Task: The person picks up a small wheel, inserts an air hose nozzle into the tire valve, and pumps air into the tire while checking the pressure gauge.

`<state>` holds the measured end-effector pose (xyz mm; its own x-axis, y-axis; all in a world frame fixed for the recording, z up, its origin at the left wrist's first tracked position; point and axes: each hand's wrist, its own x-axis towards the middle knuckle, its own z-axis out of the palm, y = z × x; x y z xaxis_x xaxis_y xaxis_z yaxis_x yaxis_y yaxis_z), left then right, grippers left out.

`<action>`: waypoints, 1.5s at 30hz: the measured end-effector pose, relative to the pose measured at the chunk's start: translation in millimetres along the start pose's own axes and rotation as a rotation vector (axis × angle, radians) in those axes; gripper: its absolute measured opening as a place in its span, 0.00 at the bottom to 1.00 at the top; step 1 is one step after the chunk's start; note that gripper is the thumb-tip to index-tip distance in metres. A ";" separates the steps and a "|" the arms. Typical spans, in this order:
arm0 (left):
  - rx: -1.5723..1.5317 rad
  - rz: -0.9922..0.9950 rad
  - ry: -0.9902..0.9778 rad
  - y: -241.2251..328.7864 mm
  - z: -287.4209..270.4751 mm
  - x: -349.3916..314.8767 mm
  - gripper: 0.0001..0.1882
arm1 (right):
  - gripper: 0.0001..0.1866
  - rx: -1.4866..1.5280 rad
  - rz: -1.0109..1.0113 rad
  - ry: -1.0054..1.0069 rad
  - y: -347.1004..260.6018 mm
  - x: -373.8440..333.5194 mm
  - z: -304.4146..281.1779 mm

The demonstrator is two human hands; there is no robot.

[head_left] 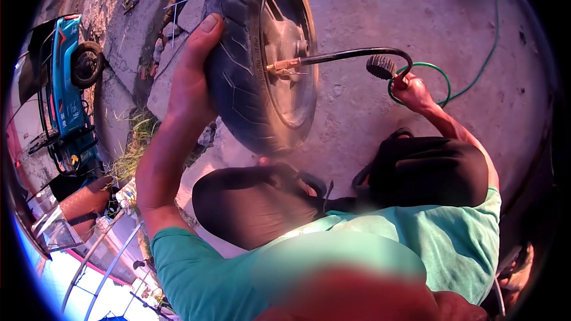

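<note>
On the concrete floor (363, 18), ahead of bent, dark-trousered knees (431, 166): one scooter wheel (260, 50), apparently stood on edge, dusty hub (282, 38) facing right. Tyre (236, 83) black, angled grooves across the tread, turned leftward.

Left hand (195, 65): gripping the tyre at its left side, thumb (208, 25) laid against the tread, remaining fingers out of sight behind it.

Right hand (414, 92): well apart from the wheel, closed around the near end of a black hose (351, 53); placing of each finger too small to tell.

Brass chuck (284, 66): on the hose's other end, at the left inner edge of the wheel's face, thin metal prong just below. Valve stem hidden; full seating not verifiable from this view.

Ribbed black cylinder (380, 66): just beside the right hand, possibly a gauge guard; dial not visible.

Green hose (495, 30): looped near the right hand, trailing off toward the upper right.

Step in hand, by judgement: feeding air into the tyre. For good results: brace the tread with the left palm against rolling or tipping. Leave slack in the black hose, without sideways pull on the chuck. Listen for hissing at the joint; reseat squarely if leaking. Squeeze in short bursts, pausing for a reading. Check the bead for even seating all round.
</note>
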<state>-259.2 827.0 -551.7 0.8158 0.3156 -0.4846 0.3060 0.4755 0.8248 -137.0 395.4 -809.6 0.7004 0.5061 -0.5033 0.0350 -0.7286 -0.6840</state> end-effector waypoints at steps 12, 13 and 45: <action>0.409 -0.098 -0.214 -11.2 6.9 41.4 0.33 | 0.18 -0.005 0.075 -0.018 35.0 13.2 21.8; 0.388 -0.091 -0.221 -19.3 5.1 42.6 0.33 | 0.18 0.022 0.021 -0.009 33.9 6.3 19.8; 0.183 -0.105 -0.318 -17.8 -63.7 18.7 0.40 | 0.24 -0.257 0.045 0.044 -6.3 6.9 11.3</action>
<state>-280.7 876.7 -594.0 0.8783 -0.0111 -0.4779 0.4547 0.3284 0.8279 -140.4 408.6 -814.7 0.7355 0.4539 -0.5031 0.1789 -0.8462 -0.5019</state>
